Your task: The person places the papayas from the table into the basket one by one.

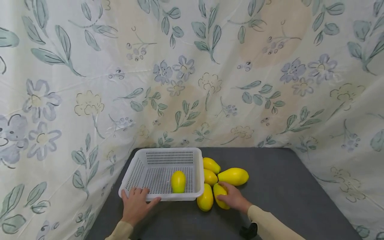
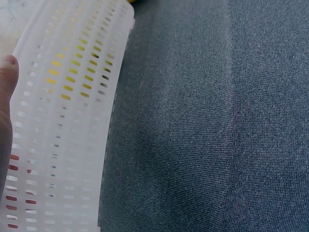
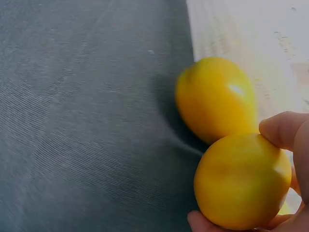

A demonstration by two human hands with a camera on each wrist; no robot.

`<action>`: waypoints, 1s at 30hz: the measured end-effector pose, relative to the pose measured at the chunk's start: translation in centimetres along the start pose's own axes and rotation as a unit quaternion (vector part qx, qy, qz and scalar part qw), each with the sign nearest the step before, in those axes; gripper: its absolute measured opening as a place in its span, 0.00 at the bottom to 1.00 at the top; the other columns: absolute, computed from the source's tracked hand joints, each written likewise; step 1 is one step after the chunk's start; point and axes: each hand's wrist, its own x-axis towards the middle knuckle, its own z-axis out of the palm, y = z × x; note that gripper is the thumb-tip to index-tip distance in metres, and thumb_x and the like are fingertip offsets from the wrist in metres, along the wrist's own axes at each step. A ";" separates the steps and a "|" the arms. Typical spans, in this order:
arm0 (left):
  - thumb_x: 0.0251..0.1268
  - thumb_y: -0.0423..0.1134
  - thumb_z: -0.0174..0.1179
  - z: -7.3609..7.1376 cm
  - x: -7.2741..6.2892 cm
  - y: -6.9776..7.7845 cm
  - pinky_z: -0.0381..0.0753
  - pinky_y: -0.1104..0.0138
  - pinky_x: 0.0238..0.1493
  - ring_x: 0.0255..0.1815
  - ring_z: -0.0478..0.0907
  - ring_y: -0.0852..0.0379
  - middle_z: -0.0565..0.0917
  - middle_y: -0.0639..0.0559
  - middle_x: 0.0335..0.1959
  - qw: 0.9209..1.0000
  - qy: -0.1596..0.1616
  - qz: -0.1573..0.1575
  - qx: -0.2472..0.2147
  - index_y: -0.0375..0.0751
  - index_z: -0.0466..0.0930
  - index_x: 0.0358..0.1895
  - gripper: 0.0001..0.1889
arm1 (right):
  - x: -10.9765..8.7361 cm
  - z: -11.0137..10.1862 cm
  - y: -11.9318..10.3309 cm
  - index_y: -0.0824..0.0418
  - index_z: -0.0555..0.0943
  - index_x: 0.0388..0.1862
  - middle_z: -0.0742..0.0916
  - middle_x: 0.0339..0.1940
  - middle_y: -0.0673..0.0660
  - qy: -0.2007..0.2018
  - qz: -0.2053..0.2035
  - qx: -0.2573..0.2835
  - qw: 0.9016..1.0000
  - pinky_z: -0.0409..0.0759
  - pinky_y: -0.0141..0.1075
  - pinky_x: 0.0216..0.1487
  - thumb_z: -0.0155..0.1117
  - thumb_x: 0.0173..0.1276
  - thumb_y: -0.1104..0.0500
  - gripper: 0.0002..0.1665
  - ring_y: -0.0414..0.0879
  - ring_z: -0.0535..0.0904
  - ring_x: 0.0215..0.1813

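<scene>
A white plastic basket (image 1: 168, 197) with slotted walls stands on the dark table, one yellow mango (image 1: 178, 182) lying inside near its front right. My left hand (image 1: 136, 205) grips the basket's front rim near the left corner, fingers over the edge; the thumb shows outside the slotted wall (image 2: 72, 121) in the left wrist view. Right of the basket, my right hand (image 1: 235, 198) holds another mango (image 1: 220, 196), thumb and fingers curled round its sides (image 3: 241, 181). Beside that one, a further mango (image 1: 205, 198) rests against the basket's right front corner.
Behind the held fruit lie more yellow mangoes: one at the back (image 1: 211, 165), one by the basket wall (image 1: 210, 177) and a longer one (image 1: 233, 176) pointing right. A floral cloth (image 1: 210, 100) hangs behind the dark table (image 1: 279, 186) and along both sides.
</scene>
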 end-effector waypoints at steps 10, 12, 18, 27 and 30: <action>0.56 0.72 0.64 0.0 -0.2 -0.1 0.49 0.25 0.66 0.52 0.76 0.33 0.86 0.37 0.43 1.000 0.013 0.006 0.000 0.40 0.85 0.45 0.35 | 0.7 -7.1 -3.9 0.61 0.66 0.77 0.74 0.72 0.70 0.044 -0.039 0.013 0.998 0.83 0.52 0.55 0.64 0.73 0.56 0.36 0.60 0.79 0.60; 0.55 0.71 0.65 0.0 -0.2 -0.2 0.50 0.26 0.66 0.52 0.76 0.34 0.86 0.37 0.43 1.000 0.017 0.008 -0.003 0.40 0.85 0.45 0.35 | 1.0 -8.8 -4.6 0.61 0.64 0.78 0.74 0.72 0.71 0.055 -0.041 0.015 0.998 0.84 0.52 0.55 0.63 0.74 0.56 0.37 0.61 0.79 0.60; 0.56 0.71 0.65 -0.1 -0.4 -0.2 0.49 0.26 0.66 0.53 0.76 0.32 0.86 0.36 0.44 1.000 0.014 0.008 -0.005 0.39 0.85 0.46 0.35 | 1.2 -12.4 -6.0 0.58 0.58 0.81 0.73 0.70 0.70 0.065 -0.020 0.044 0.997 0.86 0.46 0.49 0.60 0.76 0.51 0.40 0.62 0.78 0.58; 0.56 0.72 0.64 -0.2 -0.3 -0.2 0.48 0.25 0.66 0.55 0.75 0.32 0.86 0.36 0.46 1.000 0.007 0.005 -0.015 0.39 0.85 0.47 0.36 | 1.1 -13.3 -6.8 0.57 0.56 0.81 0.72 0.70 0.70 0.071 -0.011 0.066 0.995 0.85 0.42 0.44 0.59 0.76 0.51 0.41 0.61 0.78 0.57; 0.57 0.73 0.63 -0.1 -0.2 -0.3 0.48 0.25 0.67 0.55 0.75 0.32 0.86 0.36 0.47 1.000 -0.001 0.003 -0.014 0.39 0.85 0.47 0.37 | 1.1 -13.3 -6.9 0.57 0.57 0.81 0.73 0.70 0.70 0.071 -0.010 0.062 0.995 0.85 0.43 0.44 0.59 0.76 0.51 0.40 0.61 0.78 0.57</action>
